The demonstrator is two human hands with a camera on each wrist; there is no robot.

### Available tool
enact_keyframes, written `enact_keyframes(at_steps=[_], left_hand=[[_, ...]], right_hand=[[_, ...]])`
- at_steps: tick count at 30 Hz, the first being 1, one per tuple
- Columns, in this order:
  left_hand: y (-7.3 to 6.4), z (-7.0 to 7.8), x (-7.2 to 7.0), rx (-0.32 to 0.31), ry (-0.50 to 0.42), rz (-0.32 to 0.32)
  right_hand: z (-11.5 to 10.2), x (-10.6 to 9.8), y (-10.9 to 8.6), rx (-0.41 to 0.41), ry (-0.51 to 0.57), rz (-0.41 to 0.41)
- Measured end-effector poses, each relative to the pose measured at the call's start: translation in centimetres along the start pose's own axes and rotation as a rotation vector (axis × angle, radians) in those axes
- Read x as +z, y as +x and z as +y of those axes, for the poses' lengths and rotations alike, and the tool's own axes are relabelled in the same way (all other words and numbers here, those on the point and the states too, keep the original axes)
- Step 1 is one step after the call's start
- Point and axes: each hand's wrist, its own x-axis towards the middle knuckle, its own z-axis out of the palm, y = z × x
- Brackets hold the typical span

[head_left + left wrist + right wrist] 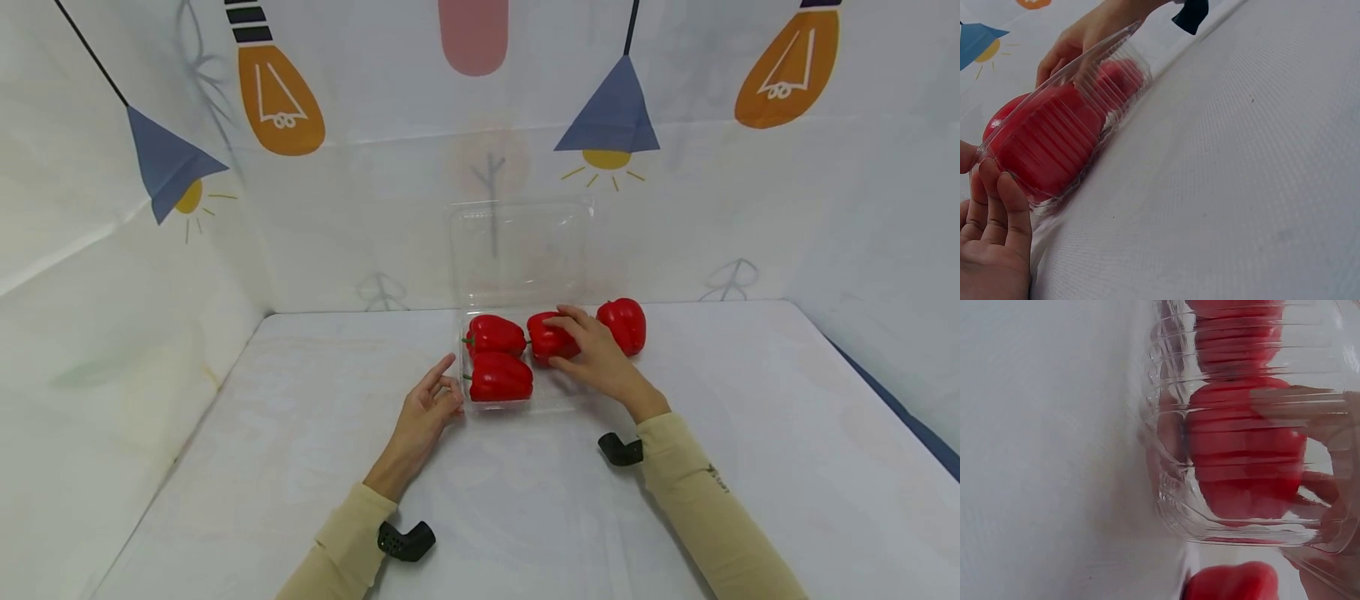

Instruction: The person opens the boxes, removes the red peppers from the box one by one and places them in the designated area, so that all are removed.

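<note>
A clear plastic clamshell box stands on the white table with its lid raised at the back. Two red bell peppers, a rear one and a front one, lie in its left half, green stems facing left. My right hand reaches into the box's right half, fingers and thumb curled round a third bell pepper. In the right wrist view that pepper shows through the ribbed wall. My left hand is at the box's left side, its thumb and fingers pinching the rim in the left wrist view.
Another red bell pepper sits on the table outside the box, just beyond my right hand. Behind the table hangs a white cloth printed with lamps and bulbs. A black device is worn at each wrist.
</note>
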Motion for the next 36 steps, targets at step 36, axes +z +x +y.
enact_keyframes(at_steps=[36], left_hand=[[-0.05, 0.01, 0.17, -0.012, 0.007, 0.019]], right_hand=[[-0.18, 0.15, -0.13, -0.085, -0.074, 0.127]])
